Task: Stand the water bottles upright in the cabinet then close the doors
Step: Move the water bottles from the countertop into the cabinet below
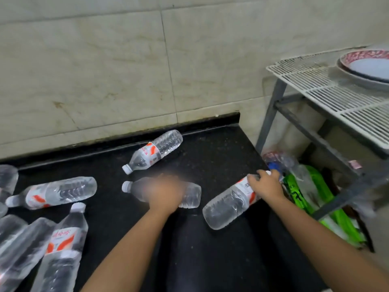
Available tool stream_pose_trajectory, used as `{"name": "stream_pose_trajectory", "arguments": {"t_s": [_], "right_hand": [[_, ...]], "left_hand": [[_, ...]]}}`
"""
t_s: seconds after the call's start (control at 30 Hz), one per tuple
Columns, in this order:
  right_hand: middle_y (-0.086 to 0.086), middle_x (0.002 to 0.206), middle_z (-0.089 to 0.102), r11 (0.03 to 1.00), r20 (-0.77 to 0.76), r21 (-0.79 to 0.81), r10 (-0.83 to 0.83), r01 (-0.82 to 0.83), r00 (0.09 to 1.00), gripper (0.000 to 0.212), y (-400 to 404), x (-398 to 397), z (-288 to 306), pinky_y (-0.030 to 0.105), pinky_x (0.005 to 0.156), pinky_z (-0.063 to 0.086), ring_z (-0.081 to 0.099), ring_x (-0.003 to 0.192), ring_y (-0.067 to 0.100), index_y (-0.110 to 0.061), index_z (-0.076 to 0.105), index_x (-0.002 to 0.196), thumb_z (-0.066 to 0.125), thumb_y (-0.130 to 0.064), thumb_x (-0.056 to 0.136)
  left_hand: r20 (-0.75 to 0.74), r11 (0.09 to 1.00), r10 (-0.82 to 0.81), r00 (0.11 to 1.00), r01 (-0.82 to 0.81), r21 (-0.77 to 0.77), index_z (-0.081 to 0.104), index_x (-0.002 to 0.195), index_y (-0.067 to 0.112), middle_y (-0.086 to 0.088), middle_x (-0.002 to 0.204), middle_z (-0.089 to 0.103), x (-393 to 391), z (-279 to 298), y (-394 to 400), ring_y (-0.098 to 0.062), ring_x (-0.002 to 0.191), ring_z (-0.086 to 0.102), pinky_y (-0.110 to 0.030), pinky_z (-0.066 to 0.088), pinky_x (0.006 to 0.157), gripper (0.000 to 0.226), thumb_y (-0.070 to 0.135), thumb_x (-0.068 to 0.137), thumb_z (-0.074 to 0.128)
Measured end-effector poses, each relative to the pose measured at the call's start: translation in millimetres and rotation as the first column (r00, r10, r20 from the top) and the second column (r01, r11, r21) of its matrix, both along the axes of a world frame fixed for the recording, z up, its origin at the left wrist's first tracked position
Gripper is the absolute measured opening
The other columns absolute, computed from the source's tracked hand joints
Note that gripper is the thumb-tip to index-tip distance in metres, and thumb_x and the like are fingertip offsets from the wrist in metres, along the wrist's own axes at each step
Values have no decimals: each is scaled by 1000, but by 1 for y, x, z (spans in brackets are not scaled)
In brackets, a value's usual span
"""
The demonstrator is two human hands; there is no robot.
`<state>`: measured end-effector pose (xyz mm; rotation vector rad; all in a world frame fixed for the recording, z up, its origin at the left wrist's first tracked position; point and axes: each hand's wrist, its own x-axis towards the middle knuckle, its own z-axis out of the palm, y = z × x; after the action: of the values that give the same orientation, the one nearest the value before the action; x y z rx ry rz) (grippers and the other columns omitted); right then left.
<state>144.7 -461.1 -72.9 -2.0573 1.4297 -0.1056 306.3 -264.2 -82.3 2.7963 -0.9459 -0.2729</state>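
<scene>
On the black table point(210, 157), both hands are closing on lying water bottles: the left hand point(166, 194), blurred, is wrapping the middle bottle point(190, 197), and the right hand point(266, 185) is gripping the neck end of the bottle near the table's right edge point(227, 205). Other bottles point(52, 192) are lying around, one point(154, 150) near the tiled wall point(105, 70). Judging by this, the gathering step is underway; with no cabinet showing, the next move is calling for lifting both clear and carrying them to it.
</scene>
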Motion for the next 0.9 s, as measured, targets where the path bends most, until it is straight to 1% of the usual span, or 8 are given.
{"name": "stream_pose_trajectory", "arguments": {"t_s": [0.1, 0.23, 0.4, 0.53, 0.63, 0.73, 0.8, 0.9], "right_hand": [[19, 145, 23, 998, 9, -4, 63, -63, 998, 42, 0, 9, -3, 38, 108, 34, 46, 122, 42, -8, 53, 126, 50, -31, 91], [16, 140, 27, 968, -25, 22, 252, -251, 967, 36, 8, 18, 6, 34, 108, 35, 48, 122, 36, -10, 61, 118, 54, -30, 90], [14, 146, 20, 885, -279, 100, 464, -456, 840, 44, 34, 31, 22, 37, 102, 43, 54, 114, 33, -15, 59, 120, 49, -46, 91], [14, 146, 21, 835, -362, 123, 541, -537, 759, 44, 48, 29, 19, 37, 99, 43, 53, 115, 30, -19, 56, 123, 44, -49, 93], [16, 144, 34, 841, -274, 109, 538, -530, 797, 40, 45, 24, 14, 37, 103, 40, 50, 120, 30, -18, 51, 130, 35, -39, 99], [19, 136, 52, 885, -180, 123, 465, -450, 867, 37, 33, 22, 9, 36, 102, 39, 49, 122, 32, -6, 54, 125, 34, -25, 100], [18, 120, 61, 912, -100, 186, 388, -366, 916, 32, 26, 23, 6, 36, 85, 49, 58, 108, 33, -1, 61, 115, 42, -20, 97], [14, 83, 60, 900, -3, 355, 273, -254, 962, 19, 20, 25, 3, 27, 53, 48, 58, 71, 23, 1, 64, 96, 51, -12, 93]], "left_hand": [[2, 996, -25, 1000, 25, -80, 61, 113, 22, 5, 126, 59, 4, -4, 3, -17, 129, 39, -47, 12, 116, 30, 37, 95, 43], [-83, 957, -272, 959, 260, -133, 66, 97, 19, 6, 108, 64, 0, -3, 36, -15, 121, 44, -42, 7, 115, 26, 33, 94, 45], [-239, 850, -513, 825, 526, -9, 72, 90, 15, 4, 102, 70, -28, 12, 78, -3, 120, 44, -35, 4, 115, 45, 44, 80, 40], [-308, 835, -550, 776, 517, -190, 73, 97, 9, -4, 107, 72, -49, 18, 100, -5, 113, 51, -24, 8, 110, 18, 20, 85, 65], [-153, 890, -358, 921, 287, -353, 69, 107, 3, -13, 114, 69, -45, 23, 93, -23, 113, 57, -22, 32, 100, 24, 6, 83, 67], [-131, 987, 38, 991, -58, -149, 48, 132, 9, -13, 134, 53, -22, 30, 61, -31, 127, 45, -32, 34, 105, 47, 25, 89, 59], [-209, 980, 200, 957, -193, 53, 42, 133, 8, -16, 136, 51, -6, 32, 43, -33, 126, 47, -37, 41, 102, 54, 37, 90, 55], [-257, 965, 227, 940, -182, 187, 54, 119, 9, -11, 130, 57, 4, 27, 28, -28, 120, 54, -33, 46, 95, 43, 38, 87, 58]]}}
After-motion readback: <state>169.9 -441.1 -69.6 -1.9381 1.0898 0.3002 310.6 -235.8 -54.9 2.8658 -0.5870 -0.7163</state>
